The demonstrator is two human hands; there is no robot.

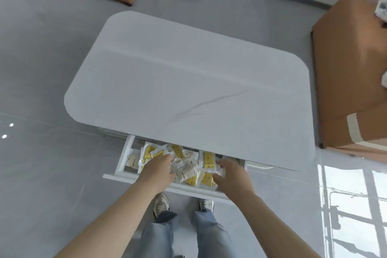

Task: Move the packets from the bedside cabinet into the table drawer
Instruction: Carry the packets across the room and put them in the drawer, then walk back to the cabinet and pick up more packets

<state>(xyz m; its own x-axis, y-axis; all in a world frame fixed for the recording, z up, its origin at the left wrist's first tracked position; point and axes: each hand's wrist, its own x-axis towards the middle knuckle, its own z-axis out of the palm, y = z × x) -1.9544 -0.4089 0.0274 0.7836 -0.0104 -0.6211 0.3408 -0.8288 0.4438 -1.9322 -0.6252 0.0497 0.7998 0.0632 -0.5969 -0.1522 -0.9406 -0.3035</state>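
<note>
Left hand [161, 166], right hand [231, 172] — among packets [186, 170] in drawer [124, 156]

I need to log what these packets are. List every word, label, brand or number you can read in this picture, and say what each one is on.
No text here can be read.
packets in the drawer: yellow print and small pale labels with dark marks, all too blurred to read.
table top: no lettering, only a grey vein.
</note>
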